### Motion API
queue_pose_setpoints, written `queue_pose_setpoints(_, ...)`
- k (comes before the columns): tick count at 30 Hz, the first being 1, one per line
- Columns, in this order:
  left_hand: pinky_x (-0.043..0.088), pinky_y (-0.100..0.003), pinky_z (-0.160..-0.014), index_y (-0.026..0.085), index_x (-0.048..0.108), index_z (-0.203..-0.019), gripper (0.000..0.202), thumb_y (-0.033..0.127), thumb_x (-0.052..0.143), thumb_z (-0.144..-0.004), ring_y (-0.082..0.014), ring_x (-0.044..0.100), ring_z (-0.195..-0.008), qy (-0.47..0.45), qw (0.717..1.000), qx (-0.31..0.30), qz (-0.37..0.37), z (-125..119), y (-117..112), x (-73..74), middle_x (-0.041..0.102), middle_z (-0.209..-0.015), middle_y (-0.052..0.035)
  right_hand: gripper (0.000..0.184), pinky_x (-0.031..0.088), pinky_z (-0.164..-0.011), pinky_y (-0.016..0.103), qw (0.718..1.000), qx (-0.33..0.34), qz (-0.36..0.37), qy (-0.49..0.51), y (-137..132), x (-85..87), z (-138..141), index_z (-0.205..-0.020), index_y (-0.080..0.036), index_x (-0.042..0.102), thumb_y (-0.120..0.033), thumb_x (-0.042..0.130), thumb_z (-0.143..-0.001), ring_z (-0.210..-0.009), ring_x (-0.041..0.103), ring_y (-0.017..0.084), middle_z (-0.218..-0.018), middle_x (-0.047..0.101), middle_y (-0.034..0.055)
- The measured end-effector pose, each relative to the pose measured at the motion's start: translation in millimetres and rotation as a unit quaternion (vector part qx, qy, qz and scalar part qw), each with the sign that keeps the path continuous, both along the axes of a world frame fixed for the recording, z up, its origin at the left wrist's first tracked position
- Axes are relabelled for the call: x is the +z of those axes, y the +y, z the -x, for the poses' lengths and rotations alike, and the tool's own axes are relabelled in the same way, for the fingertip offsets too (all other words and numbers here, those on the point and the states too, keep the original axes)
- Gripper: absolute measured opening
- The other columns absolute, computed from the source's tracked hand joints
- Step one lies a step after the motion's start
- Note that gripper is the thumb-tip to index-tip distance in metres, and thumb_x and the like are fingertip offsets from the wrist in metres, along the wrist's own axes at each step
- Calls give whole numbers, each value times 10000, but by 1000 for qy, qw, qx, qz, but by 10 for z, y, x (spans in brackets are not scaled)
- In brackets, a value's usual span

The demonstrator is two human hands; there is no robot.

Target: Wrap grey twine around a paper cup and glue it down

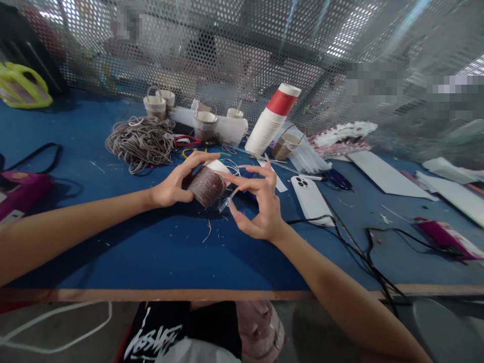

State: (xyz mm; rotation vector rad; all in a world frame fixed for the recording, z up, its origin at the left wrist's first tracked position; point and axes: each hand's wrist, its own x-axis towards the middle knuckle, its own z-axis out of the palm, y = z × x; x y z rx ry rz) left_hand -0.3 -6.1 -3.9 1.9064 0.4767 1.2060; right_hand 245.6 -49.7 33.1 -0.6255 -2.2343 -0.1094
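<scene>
Head view: left fingers (182, 195) curled around a cord-wound paper cup (206, 186), tipped sideways on or just over the blue table (189, 262), contact unclear. Between right fingers (242, 219), apparently pinched, a small clear piece (224, 204). Likely risks: cord layers sliding askew under uneven pressure from the left, or the clear piece dropping from so fine a pinch. On the table, thread scraps (207, 232), stacked paper cups (266, 126), tangled cord (141, 141), a white phone (310, 199); behind, a perforated screen (170, 55).
</scene>
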Motion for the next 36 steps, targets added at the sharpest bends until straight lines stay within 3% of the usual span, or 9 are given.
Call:
queue_pose_setpoints(7, 405, -482, -1112, 266, 544, -1401, 805, 382, 753, -633, -315, 520, -1190, -10, 1000, -5, 1, 30, 11, 5, 552, -1291, -71, 360, 317, -1144, 649, 999, 13, 7, 31, -10, 31, -23, -1138, -303, 510, -224, 585, -795, -1082, 558, 291, -1011, 746, 10)
queue_pose_setpoints(12, 460, -437, -1042, 239, 539, -1398, 809, 389, 756, -633, -296, 560, -1146, -28, 999, -24, -3, 16, 28, -13, 567, -1295, -79, 264, 401, -1051, 592, 999, 7, 1, 33, -24, 51, -19, -1034, -282, 508, -198, 570, -792, -998, 540, 272, -1048, 760, 9)
queue_pose_setpoints(19, 493, -394, -994, 221, 537, -1393, 844, 458, 803, -628, -290, 585, -1138, -60, 996, -58, 23, -1, 43, -27, 617, -1235, -80, 347, 370, -1103, 589, 993, -24, -111, 26, -10, 18, -26, -1118, -299, 586, -200, 582, -785, -928, 577, 263, -728, 691, -24)
queue_pose_setpoints(25, 487, -433, -1039, 237, 554, -1384, 813, 493, 786, -648, -316, 566, -1206, -31, 999, -37, 6, 18, 42, -15, 571, -1329, -89, 239, 424, -1044, 583, 985, -36, -160, 45, -23, 11, -42, -965, -300, 516, -211, 592, -756, -865, 620, 248, -948, 772, -17)
queue_pose_setpoints(27, 477, -452, -1060, 239, 564, -1378, 804, 510, 780, -652, -332, 554, -1235, -23, 999, -40, 2, 16, 39, -10, 567, -1342, -95, 248, 410, -1058, 604, 989, -28, -143, 38, -30, 23, -34, -985, -293, 495, -237, 590, -763, -965, 630, 269, -1073, 772, 9)
queue_pose_setpoints(30, 452, -487, -1091, 238, 564, -1383, 797, 517, 766, -665, -356, 532, -1271, -15, 999, -43, 4, 7, 26, 2, 557, -1362, -104, 237, 294, -1137, 672, 994, -16, -107, -16, -27, 31, -18, -987, -284, 481, -244, 590, -780, -1213, 564, 319, -1222, 744, 29)
queue_pose_setpoints(33, 448, -487, -1091, 243, 561, -1387, 813, 520, 776, -654, -348, 541, -1251, -20, 999, -41, 11, 4, 16, 9, 564, -1345, -95, 175, 191, -1188, 692, 997, 2, -72, -36, -15, 19, -10, -943, -283, 505, -243, 569, -785, -1300, 512, 322, -1179, 757, 10)
queue_pose_setpoints(36, 476, -463, -1061, 243, 553, -1390, 832, 523, 786, -642, -317, 575, -1183, -41, 998, -49, 25, 5, 20, 2, 599, -1284, -82, 114, 200, -1204, 664, 998, 16, -67, -15, -12, 12, -14, -879, -274, 529, -232, 545, -775, -1221, 557, 300, -1090, 772, 10)
